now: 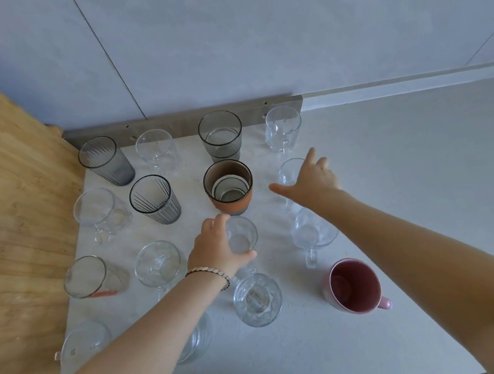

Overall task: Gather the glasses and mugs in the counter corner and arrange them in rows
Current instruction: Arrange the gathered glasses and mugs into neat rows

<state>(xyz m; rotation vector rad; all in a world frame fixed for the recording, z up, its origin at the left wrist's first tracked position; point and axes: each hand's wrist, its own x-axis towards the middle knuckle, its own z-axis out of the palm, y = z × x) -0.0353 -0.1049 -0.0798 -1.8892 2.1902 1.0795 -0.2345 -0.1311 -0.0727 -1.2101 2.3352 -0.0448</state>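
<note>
Several glasses and mugs stand in rough rows in the counter corner. My left hand (217,249) is wrapped around a small clear glass (242,236) in the third row. My right hand (309,178) lies with fingers spread over a clear glass mug (289,173) in the right column; whether it grips the mug is unclear. A brown-banded cup (229,188) stands between the hands, with a grey tumbler (220,136) behind it. Two smoked ribbed glasses (105,160) (154,199) stand at the back left. A pink mug (355,286) stands nearest on the right.
A wooden panel (5,199) walls the left side and a grey backsplash (217,46) the far side. More clear mugs (313,234) (257,300) (157,264) fill the near rows. The pale counter (431,173) stretches to the right.
</note>
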